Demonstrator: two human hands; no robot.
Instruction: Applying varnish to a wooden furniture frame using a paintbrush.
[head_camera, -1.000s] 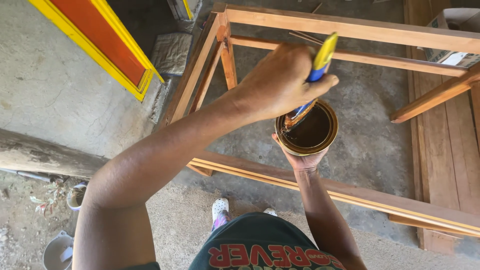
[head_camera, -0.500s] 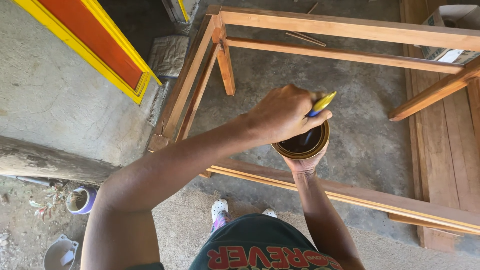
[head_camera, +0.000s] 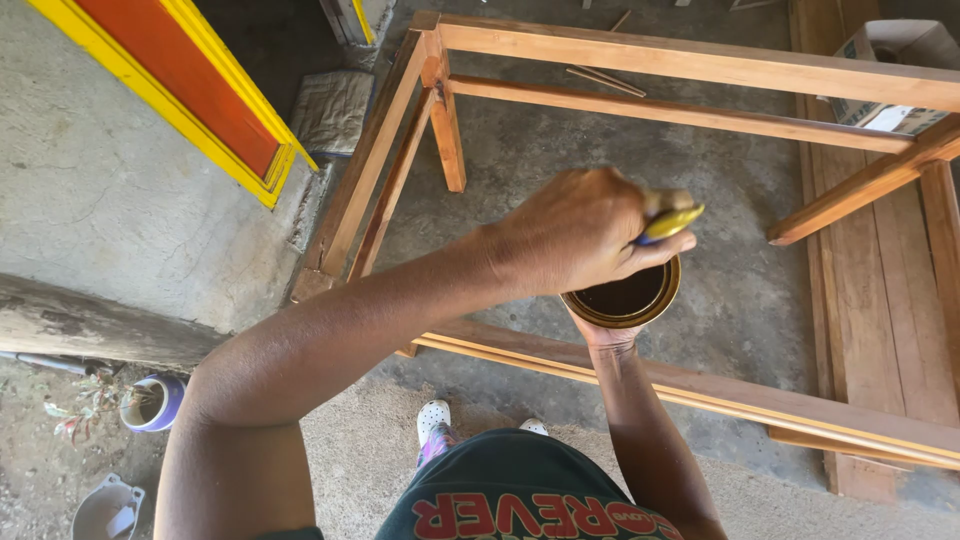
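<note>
The left hand (head_camera: 580, 235) clenches a brush with a yellow-and-blue handle (head_camera: 668, 223), whose long axis tilts up to the right, working end down in the open tin of dark stain (head_camera: 628, 297). The right hand (head_camera: 603, 335) grips that tin from beneath, mouth upward, over bare concrete floor (head_camera: 720, 290) inside the wooden frame (head_camera: 690, 62). The frame's near rail runs just under the tin; open room lies right and far. A white-and-brown cardboard box (head_camera: 895, 45) sits far right; an orange panel with yellow edging (head_camera: 180, 90) leans far left.

Yellow-handled brush (head_camera: 668, 222), dark-brown-filled gold-rimmed can (head_camera: 625, 296)
</note>
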